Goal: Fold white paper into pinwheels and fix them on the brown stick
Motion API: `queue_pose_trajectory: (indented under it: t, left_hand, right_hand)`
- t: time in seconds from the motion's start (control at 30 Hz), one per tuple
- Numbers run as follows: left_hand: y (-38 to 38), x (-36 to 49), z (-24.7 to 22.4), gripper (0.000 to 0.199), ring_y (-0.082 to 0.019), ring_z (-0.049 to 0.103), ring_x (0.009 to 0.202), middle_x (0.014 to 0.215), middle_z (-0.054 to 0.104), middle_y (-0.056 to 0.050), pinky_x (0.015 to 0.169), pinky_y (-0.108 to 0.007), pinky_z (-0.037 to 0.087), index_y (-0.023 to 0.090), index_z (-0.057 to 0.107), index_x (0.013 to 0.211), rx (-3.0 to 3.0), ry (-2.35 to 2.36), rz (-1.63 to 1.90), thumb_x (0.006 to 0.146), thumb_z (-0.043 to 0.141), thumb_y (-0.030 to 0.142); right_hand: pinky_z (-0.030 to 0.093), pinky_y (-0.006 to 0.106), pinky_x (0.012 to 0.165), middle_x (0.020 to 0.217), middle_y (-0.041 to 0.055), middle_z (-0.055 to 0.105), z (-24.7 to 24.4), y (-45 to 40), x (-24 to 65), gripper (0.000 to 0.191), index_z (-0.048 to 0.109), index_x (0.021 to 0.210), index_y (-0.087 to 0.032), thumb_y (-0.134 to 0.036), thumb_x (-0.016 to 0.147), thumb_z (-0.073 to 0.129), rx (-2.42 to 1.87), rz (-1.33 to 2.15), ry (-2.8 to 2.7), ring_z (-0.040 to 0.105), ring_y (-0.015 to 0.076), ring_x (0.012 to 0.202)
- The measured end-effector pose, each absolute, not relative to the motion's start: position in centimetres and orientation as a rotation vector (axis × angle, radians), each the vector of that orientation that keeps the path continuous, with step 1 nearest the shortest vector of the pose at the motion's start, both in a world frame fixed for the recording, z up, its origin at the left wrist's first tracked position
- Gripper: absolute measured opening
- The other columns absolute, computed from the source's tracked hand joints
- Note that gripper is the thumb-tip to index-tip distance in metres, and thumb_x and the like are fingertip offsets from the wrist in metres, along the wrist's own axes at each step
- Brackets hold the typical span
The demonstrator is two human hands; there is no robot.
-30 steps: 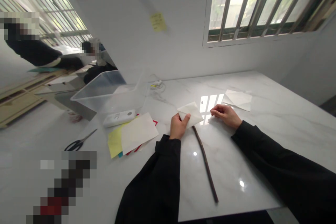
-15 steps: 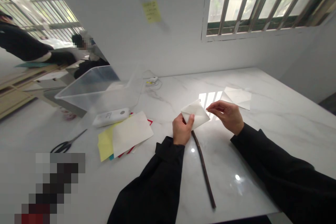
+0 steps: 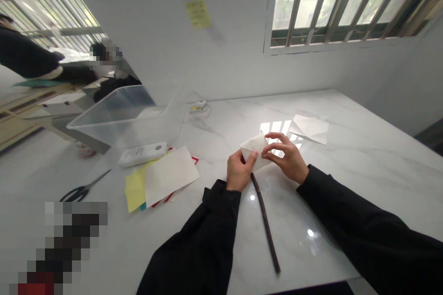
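Paper (image 3: 252, 144), between the table's (image 3: 377, 166) near and far edges, is clamped in your left hand (image 3: 238, 173); whether your right hand (image 3: 290, 160) pinches it I cannot tell; uneven pulling could crease or tear it.

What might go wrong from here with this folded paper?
The folded paper could crease in the grip of the left hand. The right hand, fingers at its edge, might pull it askew. The stick lies close to the left hand and might get knocked.
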State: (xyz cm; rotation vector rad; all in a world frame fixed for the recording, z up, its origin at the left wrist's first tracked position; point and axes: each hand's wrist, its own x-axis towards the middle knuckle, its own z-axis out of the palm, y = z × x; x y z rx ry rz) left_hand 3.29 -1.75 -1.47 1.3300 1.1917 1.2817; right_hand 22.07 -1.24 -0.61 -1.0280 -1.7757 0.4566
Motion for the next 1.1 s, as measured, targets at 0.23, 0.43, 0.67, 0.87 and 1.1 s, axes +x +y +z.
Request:
queue_pose_trajectory:
  t: [0.23, 0.43, 0.67, 0.87, 1.1]
  left_hand:
    - [-1.64, 3.33, -1.51, 0.043, -0.022, 0.072, 0.078, 0.089, 0.079, -0.008, 0.072, -0.030, 0.055, 0.012, 0.078, 0.097, 1.302, 1.154, 1.288, 0.082, 0.078, 0.052]
    - [-1.78, 3.54, -0.91, 0.046, -0.024, 0.075, 0.083, 0.095, 0.081, -0.010, 0.077, -0.033, 0.058, 0.013, 0.078, 0.100, 1.236, 1.079, 1.302, 0.077, 0.082, 0.053]
    - [-1.72, 3.54, -0.70, 0.047, -0.023, 0.074, 0.084, 0.091, 0.080, -0.009, 0.079, -0.033, 0.059, 0.013, 0.078, 0.099, 1.189, 1.062, 1.285, 0.075, 0.083, 0.053]
    - [-1.53, 3.44, -0.85, 0.042, -0.023, 0.074, 0.083, 0.091, 0.080, -0.009, 0.078, -0.033, 0.058, 0.013, 0.078, 0.095, 1.201, 1.057, 1.286, 0.076, 0.082, 0.051]
    - [-1.53, 3.43, -1.10, 0.044, -0.023, 0.074, 0.083, 0.093, 0.081, -0.010, 0.079, -0.033, 0.057, 0.012, 0.079, 0.099, 1.203, 1.039, 1.277, 0.078, 0.082, 0.050]
  right_hand:
    - [0.049, 0.053, 0.110, 0.134, 0.0084, 0.065, -0.62, -1.13, 22.22, 0.012, 0.081, 0.093, -0.030, -0.040, 0.094, 0.075, -1.035, 0.469, -1.801, 0.061, 0.0313, 0.127]
    - [0.049, 0.054, 0.109, 0.135, 0.0089, 0.065, -1.24, -0.92, 22.23, 0.016, 0.082, 0.092, -0.030, -0.045, 0.091, 0.078, -1.072, 0.441, -1.780, 0.059, 0.0328, 0.128]
    - [0.048, 0.054, 0.111, 0.133, 0.0097, 0.066, -1.03, -1.10, 22.13, 0.020, 0.080, 0.091, -0.029, -0.048, 0.092, 0.076, -1.114, 0.467, -1.775, 0.060, 0.0326, 0.128]
    - [0.047, 0.053, 0.111, 0.130, 0.0100, 0.067, -1.08, -1.10, 22.11, 0.025, 0.080, 0.092, -0.028, -0.053, 0.092, 0.075, -1.115, 0.571, -1.748, 0.061, 0.0327, 0.128]
    - [0.048, 0.047, 0.109, 0.124, 0.0100, 0.068, -1.03, -1.10, 22.07, 0.028, 0.080, 0.092, -0.026, -0.053, 0.091, 0.076, -1.105, 0.692, -1.723, 0.063, 0.0303, 0.124]
